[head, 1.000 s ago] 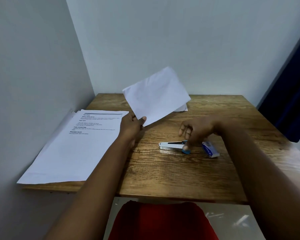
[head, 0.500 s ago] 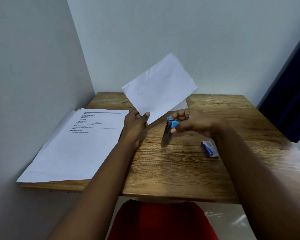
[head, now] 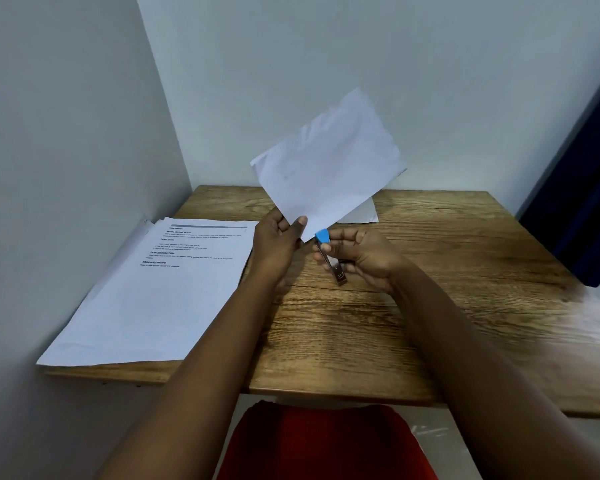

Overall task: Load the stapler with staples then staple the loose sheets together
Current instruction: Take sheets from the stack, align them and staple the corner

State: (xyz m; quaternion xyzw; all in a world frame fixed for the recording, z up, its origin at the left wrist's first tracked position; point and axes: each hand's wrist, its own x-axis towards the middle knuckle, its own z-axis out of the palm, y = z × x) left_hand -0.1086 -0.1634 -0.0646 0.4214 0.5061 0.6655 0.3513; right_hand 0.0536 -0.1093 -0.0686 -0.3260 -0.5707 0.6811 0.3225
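Above the middle of the wooden table (head: 430,323), the stapler (head: 330,258) is held in the air by the right hand (head: 364,258), with its blue end up and its metal end pointing down toward the wood. The fingers of this hand curl around it and hide its middle part, so whether it is open I cannot tell. Just beside it, the left hand (head: 278,244) pinches the lower corner of the loose sheets (head: 329,171) between thumb and fingers; they stand tilted upward. A printed stack (head: 160,289) lies at the table's left edge, its small text unreadable. Another paper (head: 362,214) behind is mostly covered.
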